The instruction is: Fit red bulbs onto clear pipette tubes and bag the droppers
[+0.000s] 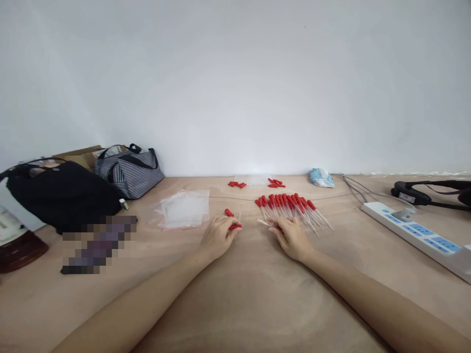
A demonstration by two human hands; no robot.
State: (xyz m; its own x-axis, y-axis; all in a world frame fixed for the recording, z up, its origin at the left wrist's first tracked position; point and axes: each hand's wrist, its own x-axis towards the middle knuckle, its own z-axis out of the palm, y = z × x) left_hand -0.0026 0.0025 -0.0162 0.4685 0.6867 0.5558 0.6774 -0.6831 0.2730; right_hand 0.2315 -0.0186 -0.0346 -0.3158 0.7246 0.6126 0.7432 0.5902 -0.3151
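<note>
My left hand is closed, pinching a red rubber dropper bulb between thumb and fingers. Just beyond its knuckles is another red bulb, with a thin clear tube partly visible beside it. Across a small gap, my right hand has its fingers closed on a clear glass dropper tube that points left toward the bulb. Behind the right hand lies a row of several droppers, red bulbs away from me and clear stems toward me.
Clear plastic bags lie stacked left of my hands. Loose red bulbs and more clear tubes sit near the wall. A tissue pack and a power strip are on the right. A striped bag and black bag stand left.
</note>
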